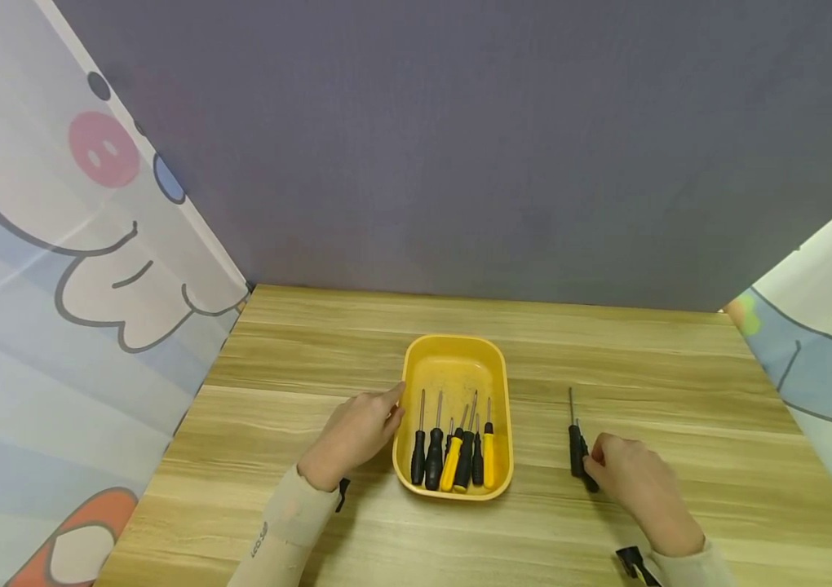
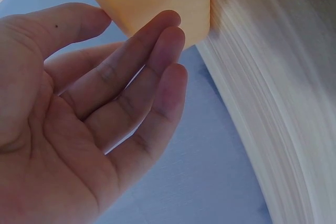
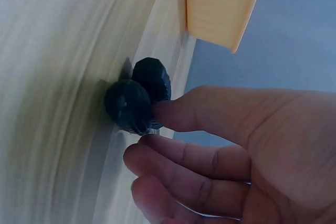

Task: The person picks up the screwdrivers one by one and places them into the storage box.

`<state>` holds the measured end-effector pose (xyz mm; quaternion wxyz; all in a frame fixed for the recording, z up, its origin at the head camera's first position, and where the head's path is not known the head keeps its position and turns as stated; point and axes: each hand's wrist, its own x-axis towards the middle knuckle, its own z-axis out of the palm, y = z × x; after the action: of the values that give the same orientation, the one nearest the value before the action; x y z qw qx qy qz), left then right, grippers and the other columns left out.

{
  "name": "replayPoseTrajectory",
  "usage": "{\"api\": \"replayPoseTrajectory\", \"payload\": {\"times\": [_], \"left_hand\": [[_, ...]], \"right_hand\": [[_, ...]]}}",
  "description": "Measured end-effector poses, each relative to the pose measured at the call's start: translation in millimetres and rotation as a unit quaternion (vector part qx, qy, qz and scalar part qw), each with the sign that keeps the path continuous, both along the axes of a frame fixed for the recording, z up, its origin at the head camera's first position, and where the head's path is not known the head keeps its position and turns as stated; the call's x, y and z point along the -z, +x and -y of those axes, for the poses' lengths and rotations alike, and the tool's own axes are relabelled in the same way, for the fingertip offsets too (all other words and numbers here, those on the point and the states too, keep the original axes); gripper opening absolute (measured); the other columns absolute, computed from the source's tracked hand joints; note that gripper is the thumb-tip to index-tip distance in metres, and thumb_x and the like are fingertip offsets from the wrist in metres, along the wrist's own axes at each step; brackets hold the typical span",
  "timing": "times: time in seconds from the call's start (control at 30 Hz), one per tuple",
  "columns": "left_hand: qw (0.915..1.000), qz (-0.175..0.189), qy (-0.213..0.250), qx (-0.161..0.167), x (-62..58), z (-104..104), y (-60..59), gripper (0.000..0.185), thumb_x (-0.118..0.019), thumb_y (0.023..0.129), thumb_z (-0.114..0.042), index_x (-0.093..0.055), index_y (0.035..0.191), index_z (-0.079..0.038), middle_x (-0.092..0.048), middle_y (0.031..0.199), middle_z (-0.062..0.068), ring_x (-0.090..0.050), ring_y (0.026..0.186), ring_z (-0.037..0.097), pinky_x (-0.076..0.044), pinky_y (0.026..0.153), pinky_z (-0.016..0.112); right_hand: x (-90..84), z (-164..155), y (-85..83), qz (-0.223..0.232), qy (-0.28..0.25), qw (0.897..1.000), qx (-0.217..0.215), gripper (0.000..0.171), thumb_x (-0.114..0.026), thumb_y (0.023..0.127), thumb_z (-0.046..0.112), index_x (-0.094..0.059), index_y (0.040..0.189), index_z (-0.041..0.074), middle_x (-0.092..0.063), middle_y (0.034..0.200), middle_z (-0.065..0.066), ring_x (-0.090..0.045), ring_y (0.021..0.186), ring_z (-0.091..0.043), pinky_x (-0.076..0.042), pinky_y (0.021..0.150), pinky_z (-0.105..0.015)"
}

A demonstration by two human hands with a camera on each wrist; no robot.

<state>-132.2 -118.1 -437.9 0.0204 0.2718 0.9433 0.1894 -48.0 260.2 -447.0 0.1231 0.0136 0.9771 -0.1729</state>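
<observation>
Two black-handled screwdrivers with thin steel shafts (image 1: 577, 447) are lying side by side on the pale wood-grain bench (image 1: 298, 522), well to the right of the yellow rounded-rectangular plastic tray (image 1: 416, 359), their shafts pointing away from the person. Their handle ends (image 3: 137, 98) are being touched by the right hand (image 1: 636, 485), with a fingertip (image 3: 160, 113) laid against the butts and the other fingers loosely bent below; nothing is being gripped yet, and the pair is resting fully on the bench. The tray is holding six more screwdrivers, black-handled and yellow-handled (image 1: 453, 456), packed toward its near end. The left hand (image 1: 353, 436) is being held flat and relaxed, its straight fingertips (image 2: 168, 30) lying at the tray's left wall, and whether they are pressing it cannot be told for certain. To take hold well, it is judged that the thumb and forefinger should be closed across both handles together, just ahead of the butts, so that neither tool is being rolled away or left behind, while the tray is being steadied from the left. Cartoon-printed cloth screens (image 1: 56, 269) are hanging at both sides.
</observation>
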Motion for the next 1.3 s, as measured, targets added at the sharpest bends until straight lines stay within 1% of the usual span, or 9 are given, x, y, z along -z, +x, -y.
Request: {"api": "replayPoseTrajectory", "payload": {"times": [0.27,0.43,0.7,0.97,1.2,1.3], "left_hand": [[1.0000,0.002,-0.002,0.001,-0.2,-0.1,0.0,0.044,-0.061,0.100,-0.017,-0.055,0.140,0.002,-0.045,0.060,-0.008,-0.041,0.048,0.005,-0.038,0.043,0.023],[1.0000,0.000,0.001,0.002,-1.2,-0.4,0.0,0.044,-0.062,0.100,-0.016,-0.056,0.139,0.002,-0.046,0.061,-0.008,-0.042,0.049,0.005,-0.039,0.043,0.023],[1.0000,-0.006,-0.005,0.001,-1.2,-0.5,0.1,0.043,-0.062,0.100,-0.016,-0.057,0.139,0.001,-0.045,0.061,-0.008,-0.042,0.050,0.005,-0.039,0.044,0.023],[1.0000,-0.006,-0.001,0.002,-1.9,-0.9,0.4,0.043,-0.062,0.100,-0.016,-0.057,0.139,0.002,-0.043,0.059,-0.008,-0.040,0.049,0.005,-0.038,0.043,0.023],[1.0000,-0.002,0.000,0.001,-1.9,-0.8,0.5,0.044,-0.062,0.100,-0.016,-0.056,0.139,0.002,-0.044,0.059,-0.008,-0.040,0.048,0.005,-0.038,0.042,0.023],[1.0000,0.000,0.001,0.001,-1.9,-0.6,0.8,0.044,-0.062,0.100,-0.016,-0.056,0.140,0.001,-0.045,0.060,-0.008,-0.041,0.048,0.005,-0.038,0.043,0.023]], "right_hand": [[3.3,-0.3,-3.3,0.005,0.000,1.000,0.013,0.014,-0.069,0.091,0.016,-0.064,0.081,0.008,-0.051,0.062,0.002,-0.047,0.052,-0.016,-0.039,0.046,-0.032],[5.2,-0.7,-6.4,0.015,0.000,1.000,0.020,0.017,-0.067,0.092,0.019,-0.064,0.079,0.008,-0.050,0.061,0.000,-0.046,0.052,-0.017,-0.039,0.047,-0.032],[8.9,-1.7,-10.2,0.032,-0.011,0.999,0.026,0.028,-0.067,0.093,0.019,-0.055,0.068,0.011,-0.045,0.056,0.001,-0.041,0.049,-0.013,-0.035,0.046,-0.028],[12.7,-4.7,-10.4,0.030,-0.014,0.999,0.022,0.032,-0.068,0.092,0.023,-0.052,0.066,0.012,-0.043,0.056,0.001,-0.038,0.049,-0.013,-0.033,0.046,-0.028],[7.9,-5.1,-9.7,0.028,-0.019,0.999,0.023,0.037,-0.067,0.091,0.026,-0.049,0.062,0.013,-0.038,0.052,0.004,-0.032,0.046,-0.010,-0.029,0.044,-0.025],[3.1,-3.4,-10.5,0.028,-0.017,0.999,0.026,0.037,-0.066,0.091,0.026,-0.048,0.062,0.014,-0.038,0.052,0.004,-0.032,0.047,-0.010,-0.029,0.045,-0.026]]}}
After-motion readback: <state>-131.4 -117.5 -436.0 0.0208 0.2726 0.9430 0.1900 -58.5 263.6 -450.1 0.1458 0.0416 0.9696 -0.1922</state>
